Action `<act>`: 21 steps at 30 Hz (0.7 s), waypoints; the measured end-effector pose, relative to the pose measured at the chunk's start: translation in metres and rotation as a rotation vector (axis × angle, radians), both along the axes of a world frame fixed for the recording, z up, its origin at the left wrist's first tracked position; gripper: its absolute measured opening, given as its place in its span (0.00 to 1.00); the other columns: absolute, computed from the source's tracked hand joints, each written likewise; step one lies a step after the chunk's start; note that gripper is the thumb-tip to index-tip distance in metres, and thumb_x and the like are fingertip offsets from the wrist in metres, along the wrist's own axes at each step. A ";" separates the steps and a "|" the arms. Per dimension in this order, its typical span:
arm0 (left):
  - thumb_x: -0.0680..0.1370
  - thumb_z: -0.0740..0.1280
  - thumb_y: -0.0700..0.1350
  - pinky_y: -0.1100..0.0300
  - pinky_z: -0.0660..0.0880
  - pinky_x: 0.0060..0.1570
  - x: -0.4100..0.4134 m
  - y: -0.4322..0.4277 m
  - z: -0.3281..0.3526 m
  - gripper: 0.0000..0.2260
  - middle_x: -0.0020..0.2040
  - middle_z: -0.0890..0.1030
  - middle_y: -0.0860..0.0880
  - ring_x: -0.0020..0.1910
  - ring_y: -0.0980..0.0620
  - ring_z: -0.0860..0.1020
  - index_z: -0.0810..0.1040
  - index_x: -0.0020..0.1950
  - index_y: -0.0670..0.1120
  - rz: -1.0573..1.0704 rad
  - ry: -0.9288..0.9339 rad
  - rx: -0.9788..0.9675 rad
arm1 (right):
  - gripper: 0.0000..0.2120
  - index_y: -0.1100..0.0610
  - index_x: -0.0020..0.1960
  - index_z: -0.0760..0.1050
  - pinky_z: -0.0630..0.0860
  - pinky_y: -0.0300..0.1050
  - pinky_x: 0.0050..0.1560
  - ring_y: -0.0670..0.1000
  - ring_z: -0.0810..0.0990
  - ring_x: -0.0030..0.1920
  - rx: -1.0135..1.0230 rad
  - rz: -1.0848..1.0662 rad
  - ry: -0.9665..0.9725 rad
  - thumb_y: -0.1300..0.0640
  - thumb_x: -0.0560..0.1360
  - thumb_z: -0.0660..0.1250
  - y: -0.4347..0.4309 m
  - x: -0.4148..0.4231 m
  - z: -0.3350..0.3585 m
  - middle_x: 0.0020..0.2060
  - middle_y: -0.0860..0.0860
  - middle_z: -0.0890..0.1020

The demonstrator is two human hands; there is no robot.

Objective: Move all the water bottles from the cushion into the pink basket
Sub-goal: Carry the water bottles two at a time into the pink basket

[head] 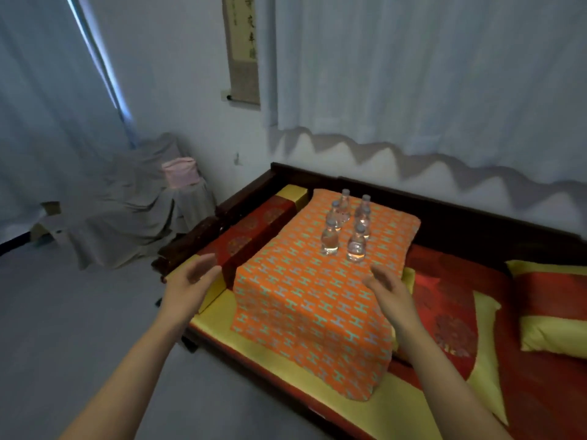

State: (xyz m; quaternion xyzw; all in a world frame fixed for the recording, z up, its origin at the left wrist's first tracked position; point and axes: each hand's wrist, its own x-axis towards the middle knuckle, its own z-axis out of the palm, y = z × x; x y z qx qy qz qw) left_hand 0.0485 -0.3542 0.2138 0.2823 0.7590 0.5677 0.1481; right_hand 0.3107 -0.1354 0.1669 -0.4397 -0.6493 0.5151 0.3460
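both the left hand [190, 279] and right hand [386, 289] are spread and empty, the bottles [346, 230] clustered upright on the cushion [311, 300] just beyond the right fingertips. grabbing one carelessly could topple its close neighbours. the pink basket [181, 173] sits well beyond the left hand.

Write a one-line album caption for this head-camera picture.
Two empty hands, left and right, reach toward six water bottles on an orange cloth, pink basket waiting across the room.

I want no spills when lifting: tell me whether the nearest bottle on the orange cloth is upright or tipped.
Upright. The nearest bottle stands on its base on the orange cloth, cap up, apart from both hands.
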 end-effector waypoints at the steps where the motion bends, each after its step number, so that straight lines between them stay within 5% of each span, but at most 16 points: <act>1: 0.77 0.69 0.45 0.62 0.72 0.54 -0.012 0.019 -0.002 0.14 0.56 0.81 0.50 0.55 0.55 0.78 0.79 0.61 0.45 -0.029 -0.012 -0.004 | 0.18 0.56 0.64 0.75 0.70 0.45 0.63 0.48 0.75 0.63 -0.015 -0.034 0.002 0.57 0.75 0.70 0.006 -0.006 -0.001 0.62 0.50 0.78; 4: 0.76 0.69 0.47 0.72 0.71 0.47 -0.038 0.073 -0.016 0.12 0.52 0.81 0.58 0.49 0.68 0.78 0.79 0.60 0.49 -0.146 -0.035 -0.005 | 0.19 0.57 0.65 0.74 0.71 0.47 0.65 0.49 0.75 0.63 -0.042 -0.137 0.013 0.58 0.75 0.70 0.025 -0.015 -0.008 0.62 0.52 0.77; 9: 0.75 0.71 0.43 0.75 0.72 0.43 -0.068 0.174 -0.043 0.12 0.52 0.83 0.52 0.48 0.67 0.79 0.80 0.59 0.47 -0.311 -0.056 0.008 | 0.20 0.60 0.65 0.74 0.71 0.55 0.68 0.53 0.76 0.65 -0.093 -0.266 0.022 0.62 0.74 0.70 0.081 -0.023 -0.029 0.64 0.56 0.77; 21: 0.70 0.71 0.30 0.57 0.73 0.63 -0.095 0.352 -0.129 0.25 0.62 0.79 0.42 0.61 0.51 0.77 0.72 0.67 0.39 -0.516 -0.344 -0.003 | 0.29 0.59 0.66 0.73 0.71 0.51 0.67 0.51 0.74 0.66 -0.131 -0.349 -0.075 0.61 0.67 0.77 0.227 -0.082 -0.097 0.65 0.54 0.76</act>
